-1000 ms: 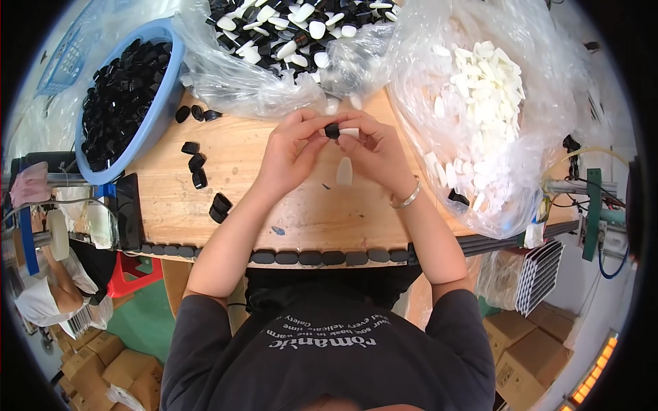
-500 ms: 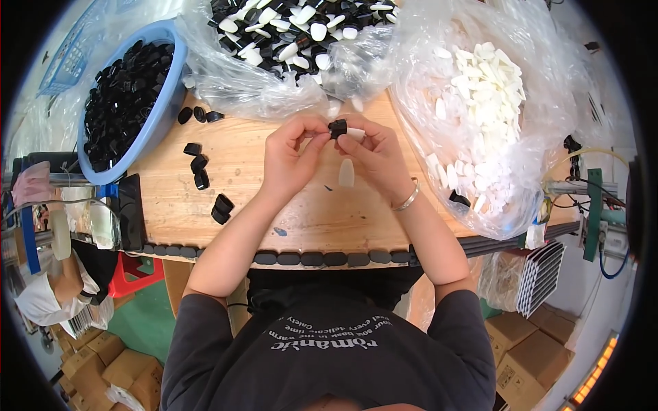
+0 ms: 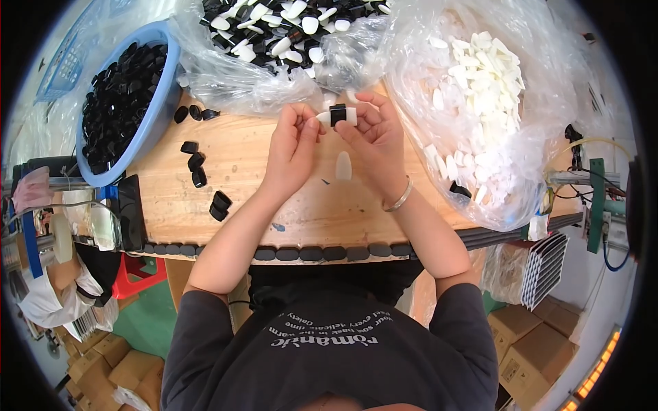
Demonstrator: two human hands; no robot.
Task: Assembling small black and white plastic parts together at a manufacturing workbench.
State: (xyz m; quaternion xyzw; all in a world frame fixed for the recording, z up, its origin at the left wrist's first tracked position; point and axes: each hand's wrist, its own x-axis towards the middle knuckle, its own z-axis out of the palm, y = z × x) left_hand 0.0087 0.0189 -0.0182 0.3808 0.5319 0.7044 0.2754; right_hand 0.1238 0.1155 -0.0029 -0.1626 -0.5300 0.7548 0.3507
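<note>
Crosswise, a banded piece (image 3: 338,115) lies between left hand (image 3: 295,142) and right hand (image 3: 375,134).

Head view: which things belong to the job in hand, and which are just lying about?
Likely job: held white piece, black band around it, black pieces in blue tub, white pile, mixed pile.
Likely just lying about: red stool, cardboard boxes.

The band (image 3: 338,114) is showing black against the white of the held piece (image 3: 351,116). The basin (image 3: 171,77) is gleaming light blue around black parts (image 3: 122,109); the heap (image 3: 280,46) is mixing black and white, and the bagged pieces (image 3: 485,72) are looking creamy white. The surface (image 3: 240,157) is showing tan wood grain with blue smudges (image 3: 277,227). The shirt (image 3: 329,377) is looking charcoal with pale lettering (image 3: 325,340), the bracelet (image 3: 401,196) is shining silver, the stool (image 3: 140,284) is glowing red, and the stack (image 3: 545,270) is alternating dark and white stripes.
</note>
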